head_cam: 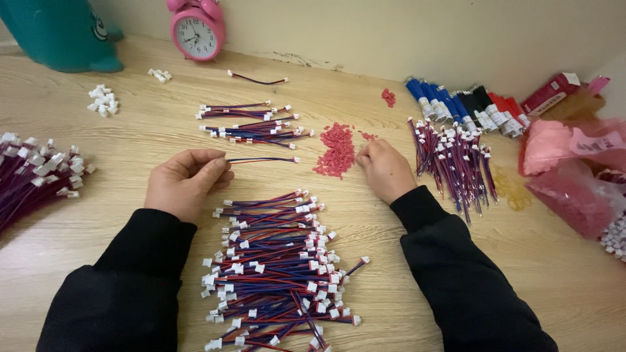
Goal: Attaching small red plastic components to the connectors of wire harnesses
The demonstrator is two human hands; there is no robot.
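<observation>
Wooden tabletop (417, 215), pale wall behind | left hand (186, 182) pinches one end of a red-blue wire lead (261, 160), above the big lead pile (274, 274) | lead lies horizontal, white plug end pointing right | right hand (385, 171) closes fingertips at the red bits heap (336, 151) (what it grips, cannot tell) | judged step: picking a piece; next calls for fine fingertip alignment at the plug.

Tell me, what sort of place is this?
Probably a small home workbench for hand-assembling wiring: a pale wooden tabletop strewn with heaps of red-and-blue wire leads with white plastic plugs, a pile of tiny red plastic connectors, and a pink alarm clock.
</observation>
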